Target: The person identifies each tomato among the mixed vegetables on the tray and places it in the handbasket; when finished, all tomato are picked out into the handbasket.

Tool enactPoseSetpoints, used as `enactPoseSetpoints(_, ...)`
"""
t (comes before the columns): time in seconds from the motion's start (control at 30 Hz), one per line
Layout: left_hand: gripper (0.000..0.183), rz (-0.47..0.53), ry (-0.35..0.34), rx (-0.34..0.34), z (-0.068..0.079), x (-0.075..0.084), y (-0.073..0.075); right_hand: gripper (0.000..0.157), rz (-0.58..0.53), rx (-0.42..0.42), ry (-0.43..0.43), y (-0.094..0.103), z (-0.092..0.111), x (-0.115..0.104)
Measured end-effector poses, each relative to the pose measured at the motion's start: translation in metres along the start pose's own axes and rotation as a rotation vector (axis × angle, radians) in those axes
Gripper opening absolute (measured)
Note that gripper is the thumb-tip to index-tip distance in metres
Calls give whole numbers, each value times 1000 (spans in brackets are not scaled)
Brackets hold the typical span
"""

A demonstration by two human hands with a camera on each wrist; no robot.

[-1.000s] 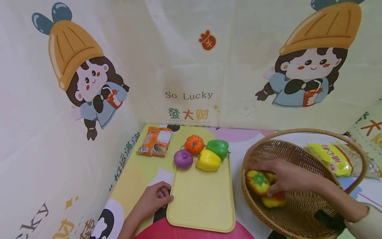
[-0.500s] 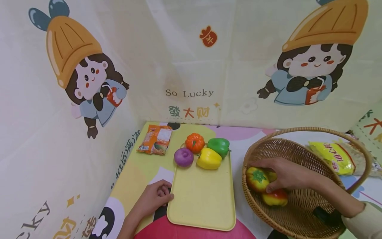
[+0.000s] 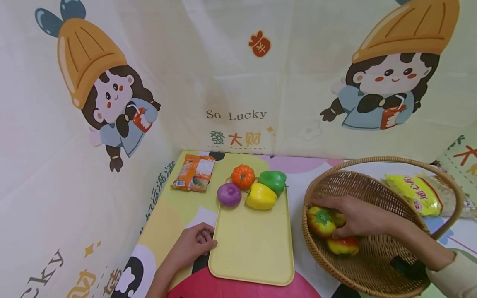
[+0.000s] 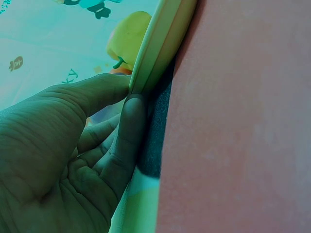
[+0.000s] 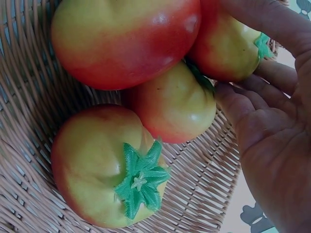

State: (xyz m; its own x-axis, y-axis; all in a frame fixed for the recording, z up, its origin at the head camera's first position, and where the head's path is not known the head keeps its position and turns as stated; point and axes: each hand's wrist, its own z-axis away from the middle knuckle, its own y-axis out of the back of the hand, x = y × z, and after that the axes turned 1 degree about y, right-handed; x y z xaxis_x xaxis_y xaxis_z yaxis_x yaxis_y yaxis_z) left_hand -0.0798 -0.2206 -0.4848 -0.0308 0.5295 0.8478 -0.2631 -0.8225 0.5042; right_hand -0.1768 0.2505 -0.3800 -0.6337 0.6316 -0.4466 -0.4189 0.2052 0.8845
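Note:
My left hand (image 3: 194, 244) pinches the left rim of the pale yellow tray (image 3: 249, 248); in the left wrist view, thumb and finger meet on the tray's edge (image 4: 158, 53). My right hand (image 3: 359, 217) is down inside the wicker basket (image 3: 384, 252). Its thumb and fingers curl about a yellow-red tomato (image 3: 321, 222) with a green leafy top, seen in the right wrist view as the upper-right tomato (image 5: 228, 48). Beside it lie more tomatoes, a large one (image 5: 126, 39), a middle one (image 5: 172, 104) and one with a green calyx (image 5: 107, 165). Some fingertips are hidden.
At the tray's far end lie a purple onion (image 3: 229, 195), an orange pumpkin (image 3: 243, 177), a yellow bell pepper (image 3: 261, 196) and a green bell pepper (image 3: 273, 182). An orange snack packet (image 3: 193, 173) lies back left. A yellow bag (image 3: 417, 194) lies behind the basket, whose handle arches above its opening.
The head view has shifted slightly, so the scene sits a little higher in the frame. Both hands keep nearly the same places, left at the tray rim and right in the basket.

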Motion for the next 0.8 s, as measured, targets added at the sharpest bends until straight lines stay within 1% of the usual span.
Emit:
enactPoseSetpoints(0.3,35,-4,1,-14,-6,-2,-1,85,23,15,2,0,2,0)
enactPoseSetpoints(0.4,35,-8,5,-20,-9,-2,-1,83,25,27,15,4,5,-2)
enactPoseSetpoints(0.5,36,-4,4,-22,-11,-3,-3,76,26,62,38,13,12,-8)
enactPoseSetpoints(0.53,36,0,4,-24,-11,-3,-3,74,33,78,37,16,16,-12)
enactPoseSetpoints(0.63,36,6,8,-28,-11,-5,-5,70,72,180,47,24,37,-27)
enactPoseSetpoints(0.7,36,-5,15,-35,-10,-6,-6,71,105,261,34,27,57,-37)
enactPoseSetpoints(0.73,36,-12,19,-36,-9,-6,-6,74,130,300,10,27,68,-41)
enactPoseSetpoints(0.8,36,-60,36,-35,-6,-7,-5,81,155,371,-32,25,91,-45)
